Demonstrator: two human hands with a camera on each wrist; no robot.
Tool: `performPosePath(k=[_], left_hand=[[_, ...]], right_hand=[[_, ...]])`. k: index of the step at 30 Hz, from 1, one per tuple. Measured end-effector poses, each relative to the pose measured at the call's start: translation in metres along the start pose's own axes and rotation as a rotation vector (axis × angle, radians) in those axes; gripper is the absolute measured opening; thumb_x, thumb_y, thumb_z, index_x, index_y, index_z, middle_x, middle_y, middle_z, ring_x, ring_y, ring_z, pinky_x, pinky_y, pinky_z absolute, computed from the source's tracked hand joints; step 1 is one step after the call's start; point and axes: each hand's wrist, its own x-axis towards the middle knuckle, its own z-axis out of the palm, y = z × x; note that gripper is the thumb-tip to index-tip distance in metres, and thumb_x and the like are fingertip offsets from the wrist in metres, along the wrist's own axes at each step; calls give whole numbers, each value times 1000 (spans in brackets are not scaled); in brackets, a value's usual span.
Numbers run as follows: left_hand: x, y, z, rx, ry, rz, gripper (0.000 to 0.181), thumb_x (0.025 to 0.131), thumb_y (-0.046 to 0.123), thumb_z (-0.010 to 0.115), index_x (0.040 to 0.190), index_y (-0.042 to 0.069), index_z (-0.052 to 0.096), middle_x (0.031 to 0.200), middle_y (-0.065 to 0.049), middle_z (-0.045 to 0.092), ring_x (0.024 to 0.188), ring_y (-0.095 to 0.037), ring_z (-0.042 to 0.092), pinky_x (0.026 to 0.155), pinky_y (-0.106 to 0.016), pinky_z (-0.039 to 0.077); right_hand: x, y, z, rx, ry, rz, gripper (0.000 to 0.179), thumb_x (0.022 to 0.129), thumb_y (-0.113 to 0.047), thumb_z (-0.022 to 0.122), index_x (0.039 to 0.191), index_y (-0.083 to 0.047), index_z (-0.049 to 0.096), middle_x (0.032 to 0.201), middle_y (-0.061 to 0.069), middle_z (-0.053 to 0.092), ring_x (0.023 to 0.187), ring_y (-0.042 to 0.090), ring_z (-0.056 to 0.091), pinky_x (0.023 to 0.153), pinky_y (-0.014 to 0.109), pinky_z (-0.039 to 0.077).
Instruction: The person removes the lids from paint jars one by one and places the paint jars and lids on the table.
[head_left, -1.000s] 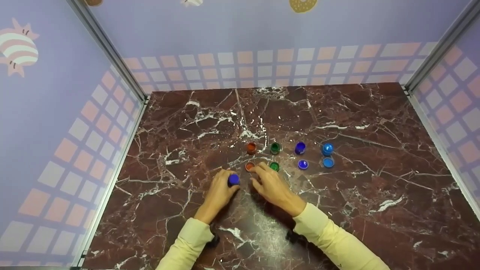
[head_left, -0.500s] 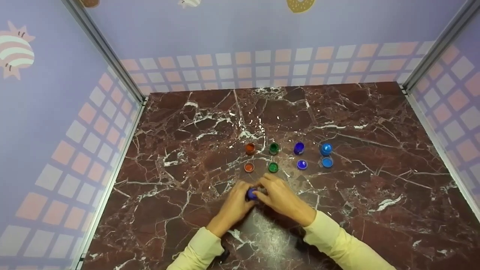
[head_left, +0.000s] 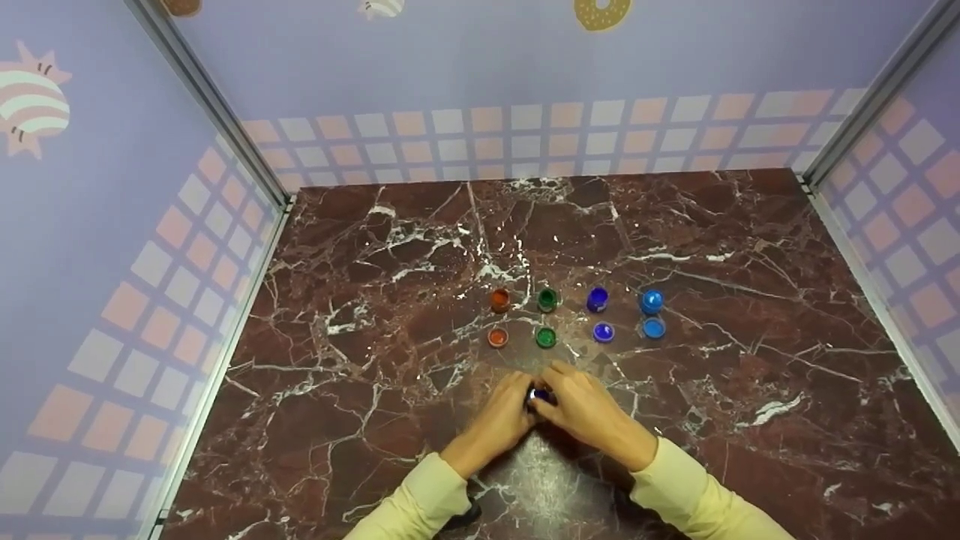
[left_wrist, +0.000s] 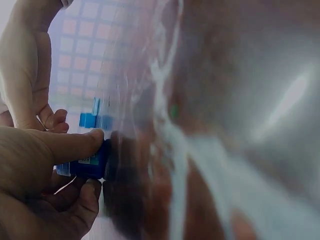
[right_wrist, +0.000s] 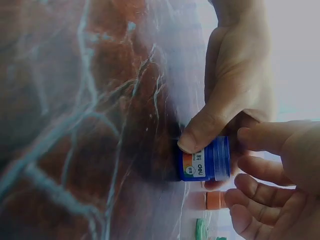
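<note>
My left hand (head_left: 504, 415) grips a small blue paint jar (right_wrist: 200, 162) between thumb and fingers. The jar stands upright on the marble tabletop, and its label and ridged lid show in the right wrist view. In the left wrist view the same jar (left_wrist: 91, 165) sits between the left thumb and fingertips. My right hand (head_left: 589, 409) is beside the jar top, its fingers loosely bent. Its fingertips (right_wrist: 245, 165) are right at the lid, with a small gap showing in the right wrist view. From above, the hands largely cover the jar.
Behind the hands stand uncapped paint jars: orange (head_left: 500, 301), green (head_left: 547, 301), violet-blue (head_left: 598, 299) and light blue (head_left: 652, 301). Lids of matching colours (head_left: 498, 337) lie in front of them. Patterned panels (head_left: 525, 127) enclose the table at the back and sides.
The left hand has brought the blue jar right and nearer the body. The right hand has left the orange lid and come to the jar top, then shifted right along with it.
</note>
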Motion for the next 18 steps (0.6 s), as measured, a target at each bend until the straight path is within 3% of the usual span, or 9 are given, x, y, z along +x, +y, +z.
performPosePath(k=[5, 9, 13, 18], left_hand=[[6, 7, 8, -3, -28, 14, 35, 80, -2, 77, 111, 2, 62, 107, -8, 65, 105, -24, 61, 100, -38, 48], [10, 13, 15, 3, -49, 14, 38, 83, 5, 78, 118, 1, 62, 111, -8, 66, 110, -25, 61, 104, -39, 47], [12, 18, 20, 21, -30, 18, 41, 83, 8, 80, 120, 1, 63, 112, -9, 66, 110, -26, 62, 101, -38, 49], [11, 22, 23, 55, 10, 29, 35, 80, 5, 79, 111, 2, 63, 105, -8, 63, 103, -25, 63, 94, -37, 52]], right_hand=[[-8, 4, -2, -47, 34, 9, 23, 81, -13, 84, 93, -1, 68, 87, 5, 59, 68, 21, 62, 62, 37, 56], [-14, 5, -2, -67, 62, 37, 23, 79, -9, 84, 91, 0, 67, 86, 6, 56, 68, 23, 61, 61, 39, 55], [-16, 2, -3, -87, 74, 114, 25, 78, -7, 85, 93, 1, 65, 88, 9, 60, 72, 29, 65, 64, 44, 57], [-20, -6, -4, -133, 83, 212, 29, 80, -11, 85, 91, 2, 62, 85, 14, 61, 70, 39, 66, 61, 52, 55]])
